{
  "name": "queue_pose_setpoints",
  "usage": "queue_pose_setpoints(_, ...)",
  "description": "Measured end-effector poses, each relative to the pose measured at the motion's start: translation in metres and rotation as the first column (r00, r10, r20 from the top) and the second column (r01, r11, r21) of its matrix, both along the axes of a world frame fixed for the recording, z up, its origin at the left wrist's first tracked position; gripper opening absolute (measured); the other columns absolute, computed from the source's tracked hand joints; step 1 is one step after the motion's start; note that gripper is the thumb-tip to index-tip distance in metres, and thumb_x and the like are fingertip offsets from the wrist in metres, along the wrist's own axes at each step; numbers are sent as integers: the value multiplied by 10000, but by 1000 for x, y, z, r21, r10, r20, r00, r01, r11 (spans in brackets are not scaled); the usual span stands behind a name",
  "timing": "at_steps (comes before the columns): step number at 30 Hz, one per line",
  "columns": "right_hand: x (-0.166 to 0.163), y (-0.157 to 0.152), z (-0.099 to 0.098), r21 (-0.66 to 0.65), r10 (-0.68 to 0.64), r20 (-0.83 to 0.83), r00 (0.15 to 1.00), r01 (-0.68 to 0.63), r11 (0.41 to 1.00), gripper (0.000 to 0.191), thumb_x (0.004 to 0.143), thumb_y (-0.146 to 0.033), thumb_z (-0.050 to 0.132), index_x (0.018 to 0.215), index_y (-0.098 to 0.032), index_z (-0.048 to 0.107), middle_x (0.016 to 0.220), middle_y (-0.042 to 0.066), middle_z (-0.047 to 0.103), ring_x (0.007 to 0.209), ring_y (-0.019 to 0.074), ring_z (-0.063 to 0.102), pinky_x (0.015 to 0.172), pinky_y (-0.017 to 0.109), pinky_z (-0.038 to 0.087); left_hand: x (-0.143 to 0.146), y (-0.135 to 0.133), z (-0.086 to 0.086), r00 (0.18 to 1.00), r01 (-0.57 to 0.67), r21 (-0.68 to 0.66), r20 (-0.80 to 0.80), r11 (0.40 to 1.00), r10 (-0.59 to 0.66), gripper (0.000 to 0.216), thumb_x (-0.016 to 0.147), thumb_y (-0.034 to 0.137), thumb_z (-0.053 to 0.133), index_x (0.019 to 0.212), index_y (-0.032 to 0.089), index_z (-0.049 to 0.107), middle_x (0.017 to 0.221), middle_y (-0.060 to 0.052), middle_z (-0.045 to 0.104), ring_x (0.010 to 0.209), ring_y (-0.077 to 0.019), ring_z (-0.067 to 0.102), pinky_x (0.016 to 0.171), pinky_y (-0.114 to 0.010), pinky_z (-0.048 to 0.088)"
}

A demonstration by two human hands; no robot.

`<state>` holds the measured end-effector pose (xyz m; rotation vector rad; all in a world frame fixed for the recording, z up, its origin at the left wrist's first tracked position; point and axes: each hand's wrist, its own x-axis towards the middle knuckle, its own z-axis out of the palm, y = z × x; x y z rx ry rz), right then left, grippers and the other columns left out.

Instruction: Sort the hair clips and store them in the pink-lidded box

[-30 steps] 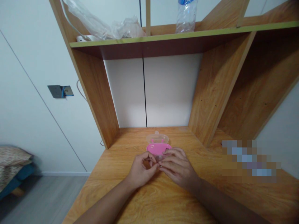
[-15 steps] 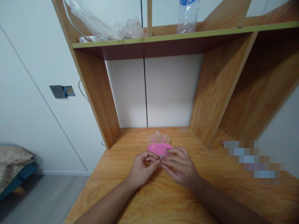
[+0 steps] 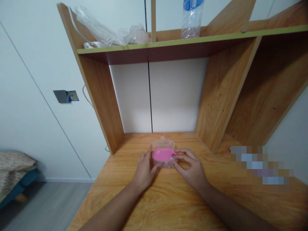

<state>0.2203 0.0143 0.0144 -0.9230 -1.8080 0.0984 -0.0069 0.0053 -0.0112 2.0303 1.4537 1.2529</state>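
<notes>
A small pink case (image 3: pixel 163 155) with a clear hinged lid (image 3: pixel 163 142) tipped back sits on the wooden desk (image 3: pixel 168 202). My left hand (image 3: pixel 143 170) cups the case's left side, fingers curved around it. On the case's right side my right hand (image 3: pixel 191 170) holds it with thumb and fingertips against its front corner. The two hands hold the case between them. What lies inside the case is too small to make out.
A wooden hutch rises behind the case, with an upright panel (image 3: pixel 221 93) to the right. On its shelf (image 3: pixel 173 41) stand a plastic bottle (image 3: pixel 191 17) and crumpled clear plastic (image 3: pixel 113 30). A blurred patch (image 3: pixel 261 168) covers something at right. The desk's left edge drops to the floor.
Both hands had been pinching something small together in front of the case. They have now moved apart and forward to grip the case on either side.
</notes>
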Motion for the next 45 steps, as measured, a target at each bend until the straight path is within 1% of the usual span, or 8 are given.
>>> queue_pose_setpoints(4,-1,0,-1,-42,-27,-31,999,26,999,72,802,-231,706,859,-259,739,1068,79,663,1008,260,644,894,451,533,1,-3,2,1000,-12,-6,-9,1000,12,795,796,368,734,1479,214,357,1326,-142,586,1201,-309,533,1052,-478,363)
queue_pose_setpoints(8,0,3,-2,-67,-63,-43,997,60,996,71,809,-283,708,851,-255,757,1147,93,611,1041,266,629,911,453,532,4,-9,11,997,56,7,-48,998,-56,825,731,391,790,1441,231,400,1239,-117,638,1128,-301,574,1008,-465,396)
queue_pose_setpoints(18,2,13,-16,-220,-44,-57,997,30,975,93,782,-289,725,848,-251,779,1235,99,555,1142,284,595,972,470,533,3,-14,19,980,157,49,-135,986,-149,798,723,380,798,1420,251,430,1255,-103,632,1141,-300,564,1008,-452,400)
queue_pose_setpoints(30,4,15,-12,-236,-44,-95,994,21,971,242,852,-353,647,1057,-249,720,1286,110,504,1287,297,473,1123,506,379,0,-11,18,977,118,45,-182,992,-108,759,761,455,761,1406,225,433,1252,-111,636,1145,-294,567,1003,-466,406)
queue_pose_setpoints(35,3,10,-9,-225,-22,-102,995,-1,974,304,875,-354,614,1162,-258,641,1319,104,478,1302,288,458,1123,500,370,-25,-3,30,968,153,71,-210,986,-135,643,862,436,648,1420,208,425,1240,-118,636,1147,-274,561,1016,-449,397)
queue_pose_setpoints(39,4,8,-9,-204,-8,-96,995,-12,979,295,909,-367,574,1181,-261,619,1328,110,472,1310,290,445,1105,519,381,-65,9,40,938,227,-10,-269,974,-221,265,926,322,529,1127,185,635,1047,-92,676,979,-224,604,894,-354,448)
queue_pose_setpoints(41,5,8,-9,-200,-3,-95,995,-16,980,295,918,-367,562,1188,-260,612,1332,113,473,1310,291,446,1099,524,384,-83,15,41,908,263,-85,-313,961,-277,185,882,306,584,973,169,668,924,-73,679,883,-204,605,810,-309,452)
queue_pose_setpoints(45,5,7,-7,-212,-2,-100,995,-20,977,285,925,-369,551,1180,-257,612,1332,114,474,1304,294,450,1093,530,386,-100,21,36,870,282,-202,-359,938,-339,187,744,309,737,836,158,675,823,-40,663,755,-161,574,685,-255,420)
